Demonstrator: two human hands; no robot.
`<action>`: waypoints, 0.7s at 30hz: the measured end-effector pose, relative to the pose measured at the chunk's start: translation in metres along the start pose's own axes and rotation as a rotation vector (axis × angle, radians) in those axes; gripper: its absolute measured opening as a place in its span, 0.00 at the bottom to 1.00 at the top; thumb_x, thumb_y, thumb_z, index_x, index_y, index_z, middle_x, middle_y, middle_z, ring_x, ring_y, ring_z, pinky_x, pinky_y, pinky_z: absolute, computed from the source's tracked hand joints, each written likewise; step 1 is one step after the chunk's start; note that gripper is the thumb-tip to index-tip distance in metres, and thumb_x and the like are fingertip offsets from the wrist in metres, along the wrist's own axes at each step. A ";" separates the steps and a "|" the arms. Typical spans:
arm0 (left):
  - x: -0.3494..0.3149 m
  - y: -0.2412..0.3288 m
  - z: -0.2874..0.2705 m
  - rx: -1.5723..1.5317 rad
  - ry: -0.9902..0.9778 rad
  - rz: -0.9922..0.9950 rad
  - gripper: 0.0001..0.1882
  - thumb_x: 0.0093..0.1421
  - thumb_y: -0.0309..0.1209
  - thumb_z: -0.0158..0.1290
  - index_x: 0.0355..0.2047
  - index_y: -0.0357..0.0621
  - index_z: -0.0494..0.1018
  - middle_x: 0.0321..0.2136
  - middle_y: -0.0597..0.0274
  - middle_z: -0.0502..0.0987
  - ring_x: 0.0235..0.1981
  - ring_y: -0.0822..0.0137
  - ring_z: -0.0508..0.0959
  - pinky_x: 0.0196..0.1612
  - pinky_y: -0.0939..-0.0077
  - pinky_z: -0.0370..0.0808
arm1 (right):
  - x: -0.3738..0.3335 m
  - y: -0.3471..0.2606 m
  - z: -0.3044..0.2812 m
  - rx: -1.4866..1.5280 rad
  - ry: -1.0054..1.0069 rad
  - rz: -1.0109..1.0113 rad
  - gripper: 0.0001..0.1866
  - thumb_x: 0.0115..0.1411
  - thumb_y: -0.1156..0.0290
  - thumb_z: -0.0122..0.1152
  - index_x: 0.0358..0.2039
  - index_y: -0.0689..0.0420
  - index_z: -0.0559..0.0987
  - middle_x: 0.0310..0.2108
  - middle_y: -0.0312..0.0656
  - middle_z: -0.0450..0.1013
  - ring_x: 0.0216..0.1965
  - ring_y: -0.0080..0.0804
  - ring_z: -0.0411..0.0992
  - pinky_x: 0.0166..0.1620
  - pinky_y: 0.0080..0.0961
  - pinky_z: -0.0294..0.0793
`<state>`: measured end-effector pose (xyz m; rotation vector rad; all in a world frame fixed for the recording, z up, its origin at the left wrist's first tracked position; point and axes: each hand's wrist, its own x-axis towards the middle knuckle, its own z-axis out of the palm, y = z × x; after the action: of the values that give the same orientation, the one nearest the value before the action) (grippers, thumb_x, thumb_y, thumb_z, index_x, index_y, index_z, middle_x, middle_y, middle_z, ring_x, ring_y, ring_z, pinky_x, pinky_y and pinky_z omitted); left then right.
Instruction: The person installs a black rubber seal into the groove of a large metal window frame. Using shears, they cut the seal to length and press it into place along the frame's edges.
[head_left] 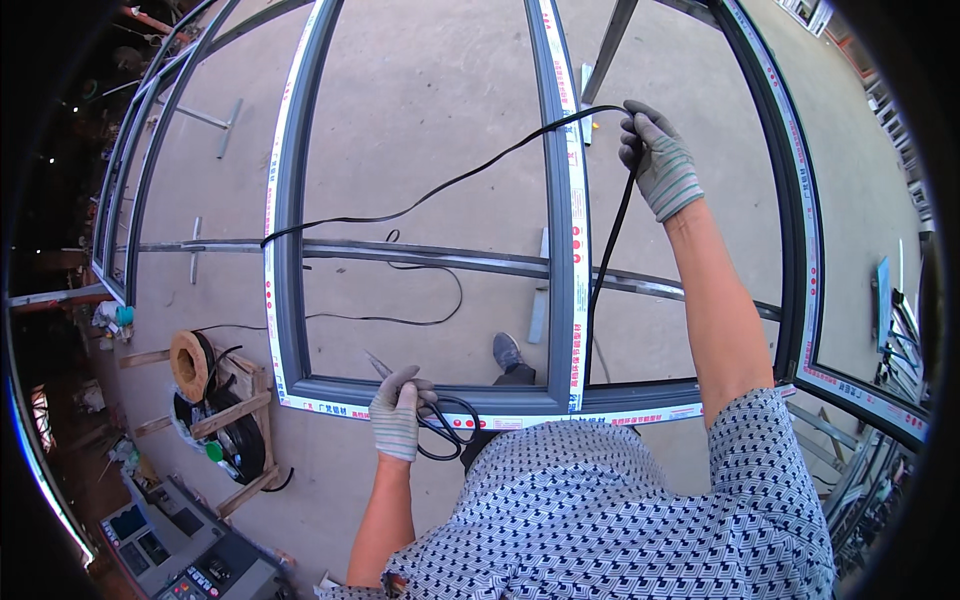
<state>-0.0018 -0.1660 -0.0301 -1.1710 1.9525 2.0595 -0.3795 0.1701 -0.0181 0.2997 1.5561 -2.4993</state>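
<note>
My left hand (398, 418), in a striped knit glove, is closed around a pair of scissors (377, 366) near the frame's lower-left corner. The blades point up and away; the black looped handles stick out to the right of the hand. My right hand (660, 160), gloved too, is raised at the upper right and pinches a thin black rubber sealing strip (450, 184). From those fingers the strip runs left across the grey window frame (290, 200), while another length hangs down toward the frame's lower bar.
Metal support bars (425, 257) run beneath the frame. A slack black strip lies on the floor behind it. At left stand a reel (188, 365) and black coils (238, 440) on a wooden rack, with a machine panel (190, 540) below. Metal profiles (900, 345) lie at right.
</note>
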 end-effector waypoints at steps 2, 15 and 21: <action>0.002 0.001 -0.001 0.007 -0.019 0.010 0.14 0.69 0.24 0.44 0.52 0.38 0.73 0.34 0.56 0.80 0.29 0.73 0.80 0.29 0.82 0.78 | 0.014 -0.008 -0.004 -0.017 0.009 -0.018 0.15 0.68 0.71 0.54 0.54 0.56 0.76 0.34 0.36 0.76 0.31 0.23 0.74 0.36 0.20 0.80; 0.001 0.008 0.013 0.013 -0.082 0.101 0.14 0.68 0.24 0.45 0.51 0.38 0.73 0.34 0.54 0.80 0.29 0.72 0.80 0.29 0.82 0.77 | 0.064 -0.057 0.023 -0.041 -0.087 -0.292 0.16 0.66 0.76 0.55 0.55 0.59 0.74 0.40 0.44 0.77 0.37 0.32 0.77 0.43 0.26 0.83; 0.000 0.004 0.015 0.011 -0.037 0.156 0.14 0.68 0.22 0.44 0.50 0.40 0.74 0.33 0.55 0.80 0.28 0.72 0.80 0.30 0.81 0.78 | 0.075 -0.004 0.014 -0.150 0.060 -0.104 0.20 0.64 0.79 0.56 0.58 0.63 0.70 0.42 0.48 0.77 0.39 0.35 0.79 0.41 0.25 0.84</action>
<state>-0.0108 -0.1532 -0.0284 -1.0008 2.0965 2.1231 -0.4542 0.1556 -0.0285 0.2804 1.8158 -2.4514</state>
